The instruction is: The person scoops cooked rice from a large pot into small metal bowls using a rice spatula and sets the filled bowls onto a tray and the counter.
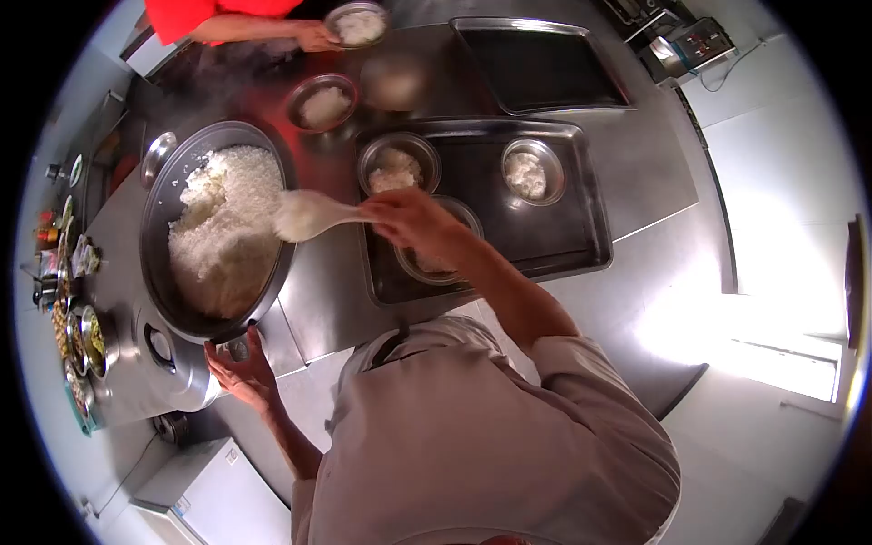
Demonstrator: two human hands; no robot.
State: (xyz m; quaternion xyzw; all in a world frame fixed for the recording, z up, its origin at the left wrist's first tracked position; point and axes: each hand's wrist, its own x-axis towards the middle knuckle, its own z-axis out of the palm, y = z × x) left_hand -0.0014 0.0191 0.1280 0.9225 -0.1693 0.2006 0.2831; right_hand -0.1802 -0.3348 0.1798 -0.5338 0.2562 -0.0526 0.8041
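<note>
My right hand is closed round the handle of a pale rice paddle. The paddle's broad end carries white rice and hangs by the right rim of a large dark pot. Heaped cooked rice fills much of that pot. My left hand grips a small handle at the pot's near edge, thumb and fingers on either side of it. Under my right forearm, a metal bowl is partly hidden. Another bowl with rice sits just beyond my right hand.
A dark tray holds these bowls and a smaller bowl at its right. Behind lies a second tray. A co-worker's hand holds a bowl of rice. Several food containers stand at left.
</note>
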